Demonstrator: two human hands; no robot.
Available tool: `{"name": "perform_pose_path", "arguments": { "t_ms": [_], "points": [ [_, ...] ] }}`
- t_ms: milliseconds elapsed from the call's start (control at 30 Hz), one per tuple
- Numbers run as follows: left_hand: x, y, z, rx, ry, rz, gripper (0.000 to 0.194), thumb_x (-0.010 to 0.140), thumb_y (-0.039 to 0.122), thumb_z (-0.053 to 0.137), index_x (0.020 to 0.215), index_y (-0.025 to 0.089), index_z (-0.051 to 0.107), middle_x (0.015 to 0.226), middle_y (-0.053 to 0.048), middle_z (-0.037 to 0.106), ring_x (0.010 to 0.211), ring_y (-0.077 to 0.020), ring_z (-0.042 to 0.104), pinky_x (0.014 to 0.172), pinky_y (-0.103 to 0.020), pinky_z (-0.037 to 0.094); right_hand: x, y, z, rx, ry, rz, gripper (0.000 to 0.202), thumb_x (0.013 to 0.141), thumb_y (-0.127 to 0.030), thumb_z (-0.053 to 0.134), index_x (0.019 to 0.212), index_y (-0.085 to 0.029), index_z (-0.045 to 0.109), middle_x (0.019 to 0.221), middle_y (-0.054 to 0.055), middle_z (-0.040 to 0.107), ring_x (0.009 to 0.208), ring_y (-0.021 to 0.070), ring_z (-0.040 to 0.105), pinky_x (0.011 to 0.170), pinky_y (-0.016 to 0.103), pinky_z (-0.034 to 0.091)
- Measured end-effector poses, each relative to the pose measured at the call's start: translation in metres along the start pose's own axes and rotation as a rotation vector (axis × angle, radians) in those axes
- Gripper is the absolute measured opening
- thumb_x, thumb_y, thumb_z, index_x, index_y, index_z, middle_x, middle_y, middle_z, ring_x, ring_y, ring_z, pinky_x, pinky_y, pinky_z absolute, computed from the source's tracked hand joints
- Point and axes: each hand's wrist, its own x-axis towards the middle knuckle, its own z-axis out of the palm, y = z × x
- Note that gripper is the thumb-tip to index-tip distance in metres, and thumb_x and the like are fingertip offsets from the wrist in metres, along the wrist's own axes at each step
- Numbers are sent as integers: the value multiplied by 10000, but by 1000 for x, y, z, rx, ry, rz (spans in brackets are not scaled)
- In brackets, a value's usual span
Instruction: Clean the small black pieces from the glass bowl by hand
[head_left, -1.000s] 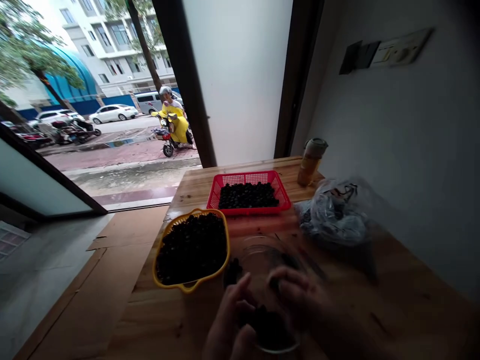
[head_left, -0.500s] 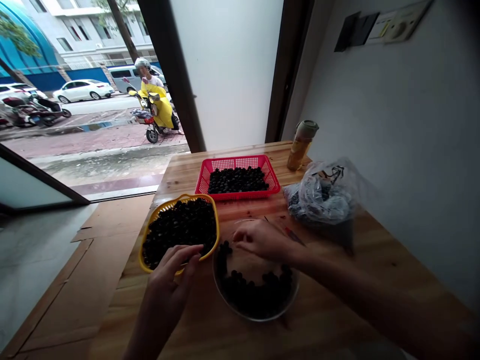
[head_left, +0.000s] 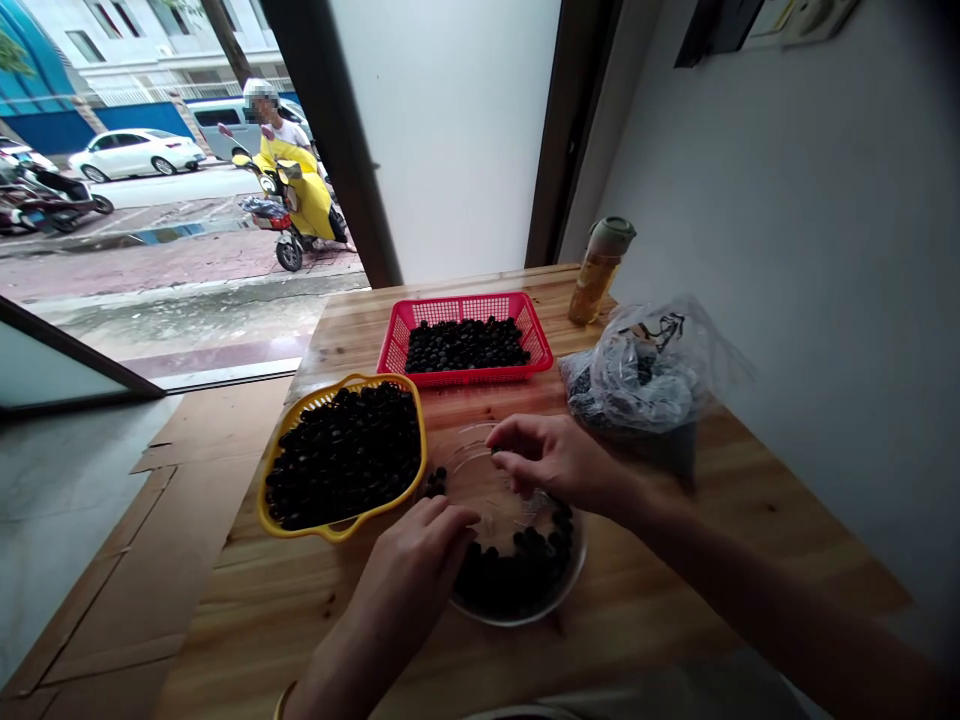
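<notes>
A clear round dish (head_left: 517, 622) stands on the table, with small round black pieces (head_left: 510, 580) gathered mostly along its near side. My left hand (head_left: 420, 550) is over the dish's left edge, thumb and fingertips brought together; whatever they pinch is hidden. Above the dish's far side, my right hand (head_left: 555, 460) pinches a tiny dark piece (head_left: 495, 451) between thumb and forefinger. A yellow basket (head_left: 421, 440) heaped with the same kind of black pieces is left of the dish. Beyond sits a red basket (head_left: 465, 378) holding more of them.
A knotted clear plastic bag (head_left: 645, 380) of dark contents lies on the right of the wooden table (head_left: 750, 540). Behind it stands a bottle (head_left: 596, 275) of amber liquid. Flattened cardboard (head_left: 120, 570) covers the floor at left. Outside the doorway, a person sits on a yellow-covered scooter (head_left: 300, 200).
My left hand has moved right, from the yellow basket's near edge to over the dish. My right hand has shifted slightly right and up, and its pinch now shows a dark piece. The view tilted slightly.
</notes>
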Motion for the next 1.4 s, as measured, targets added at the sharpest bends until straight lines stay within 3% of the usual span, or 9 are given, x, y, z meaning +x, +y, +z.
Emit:
{"name": "perform_pose_path", "arguments": {
  "t_ms": [67,133,233,400,500,600,800,1100,1400],
  "points": [
    [14,-2,8,85,-182,-18,267,1000,109,492,982,197,743,915,-75,743,850,-241,721,755,-326,558,-17,-1,-9,226,41,44,263,960,-366,656,1106,-151,693,677,-16,689,537,122,664,521,220,563],
    [29,-6,14,112,-277,-15,264,964,79,523,938,200,756,909,-76,744,874,-260,725,758,-332,548,-32,-2,-12,477,81,85,284,893,-390,759,1056,-159,725,633,-26,681,531,117,650,521,217,571],
    [46,-14,22,115,-346,2,249,917,53,560,901,196,763,909,-80,741,843,-255,727,726,-315,530,-49,-3,-12,687,120,91,293,834,-398,848,990,-164,764,679,-2,725,543,115,657,520,217,585],
    [52,-21,26,106,-385,15,227,922,93,572,755,189,694,822,-55,703,680,-206,668,645,-290,495,-66,3,-8,812,156,59,260,817,-359,881,996,-184,813,905,54,783,561,99,670,496,200,584],
    [48,-14,22,87,-324,3,212,897,84,567,730,195,636,818,-56,690,704,-211,657,667,-300,505,-69,13,-1,747,188,13,249,834,-360,869,1018,-195,835,826,29,736,563,102,665,500,199,578],
    [42,5,14,48,-203,-39,185,892,75,520,787,203,601,815,-49,679,727,-202,643,686,-299,516,-71,21,8,645,231,-54,244,846,-340,857,1052,-210,838,898,37,730,584,98,676,529,203,581],
    [30,47,-1,-427,44,-76,123,863,136,548,779,214,593,755,-12,692,611,-140,593,562,-228,471,-78,24,20,632,282,-52,224,786,-310,910,906,-203,754,858,36,764,601,124,682,555,216,576],
    [28,50,4,-503,11,-150,113,860,193,558,760,203,611,731,-34,703,630,-161,607,594,-258,503,-77,25,26,502,311,-167,220,831,-401,873,873,-222,753,882,51,775,641,148,673,577,242,562],
    [23,50,2,-480,-4,-156,111,826,169,551,730,203,597,664,-5,654,571,-141,551,535,-235,453,-76,20,19,95,298,-477,96,922,-261,800,990,-229,741,934,73,798,807,189,751,700,259,596]
  ]
}}
